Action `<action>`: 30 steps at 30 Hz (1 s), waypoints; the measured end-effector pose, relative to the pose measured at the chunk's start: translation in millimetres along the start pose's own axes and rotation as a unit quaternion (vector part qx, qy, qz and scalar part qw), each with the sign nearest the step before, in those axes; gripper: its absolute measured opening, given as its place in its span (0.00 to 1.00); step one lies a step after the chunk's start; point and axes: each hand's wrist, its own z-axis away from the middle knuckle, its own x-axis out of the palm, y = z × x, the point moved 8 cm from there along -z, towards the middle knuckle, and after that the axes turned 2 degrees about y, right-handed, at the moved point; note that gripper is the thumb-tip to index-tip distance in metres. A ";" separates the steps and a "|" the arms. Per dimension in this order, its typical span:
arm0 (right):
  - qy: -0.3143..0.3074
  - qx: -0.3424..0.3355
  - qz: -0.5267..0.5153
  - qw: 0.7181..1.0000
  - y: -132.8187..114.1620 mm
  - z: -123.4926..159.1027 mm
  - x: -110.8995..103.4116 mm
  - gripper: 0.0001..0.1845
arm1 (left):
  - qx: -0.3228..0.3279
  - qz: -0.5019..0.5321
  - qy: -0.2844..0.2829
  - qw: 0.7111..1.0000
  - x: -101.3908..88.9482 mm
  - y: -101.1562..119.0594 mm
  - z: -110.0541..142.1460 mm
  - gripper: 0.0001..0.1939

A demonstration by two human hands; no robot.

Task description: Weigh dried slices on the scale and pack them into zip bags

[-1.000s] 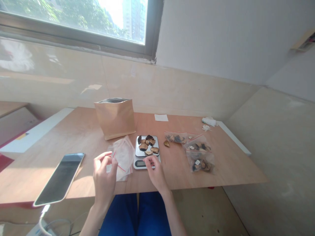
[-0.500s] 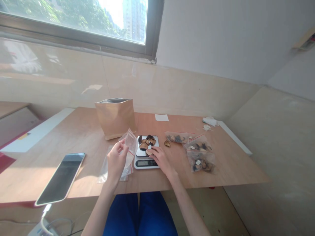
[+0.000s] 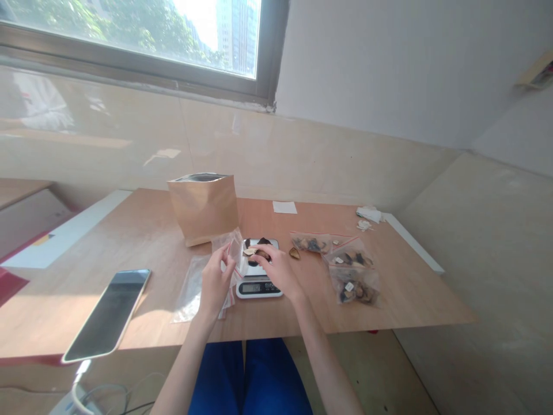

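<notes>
My left hand [image 3: 218, 275] pinches a clear zip bag [image 3: 233, 245] near its red-striped edge, the bag's mouth tilted toward the scale. My right hand [image 3: 279, 268] is closed on a pale-faced dried slice [image 3: 249, 252], held over the scale's plate next to the bag. Several dark brown dried pieces [image 3: 264, 242] lie on the white digital scale [image 3: 242, 290], partly hidden by my right fingers. The scale's display faces me, its digits too small to read. Beneath my left hand, more flat clear bags [image 3: 190, 294] rest on the table.
An open brown kraft pouch [image 3: 203, 207] stands behind the bags. One loose slice [image 3: 294, 253] lies right of the scale, beside filled zip bags [image 3: 356, 288]. A phone [image 3: 108, 314] lies at the left, a white paper [image 3: 284, 207] and crumpled scraps [image 3: 368, 214] at the back.
My right hand has lifted a slice off the scale and moved it up and left toward the bag. My left hand has shifted slightly right with the bag, over the scale's left edge.
</notes>
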 end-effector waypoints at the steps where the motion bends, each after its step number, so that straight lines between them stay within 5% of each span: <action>1: -0.025 -0.006 0.017 1.000 -8.5 -4.2 4.9 0.10 | 0.010 0.000 -0.004 1.000 0.7 1.0 1.3 0.20; 6: -0.103 -0.026 0.046 0.993 -29.8 -23.4 28.0 0.15 | 0.014 0.029 -0.019 0.999 1.6 -0.3 8.0 0.20; 9: -0.083 -0.045 0.011 0.995 -30.6 -33.0 31.6 0.16 | -0.024 0.028 0.004 0.999 -7.0 -7.6 9.1 0.19; 13: 0.060 -0.060 0.107 0.991 -10.6 -37.6 14.8 0.15 | -0.057 0.017 0.036 0.998 -24.0 -12.8 7.8 0.18; 20: -0.054 -0.114 0.258 0.958 44.7 -26.7 55.8 0.22 | -0.089 0.088 0.039 0.991 -30.0 -18.9 6.0 0.18; 27: -0.054 -0.142 0.346 0.926 47.8 -27.8 61.9 0.09 | -0.103 0.114 0.030 0.988 -25.0 -21.5 7.8 0.17; 30: -0.043 -0.134 0.321 0.937 47.0 -30.7 58.6 0.08 | -0.110 0.113 0.027 0.987 -23.5 -24.7 7.8 0.18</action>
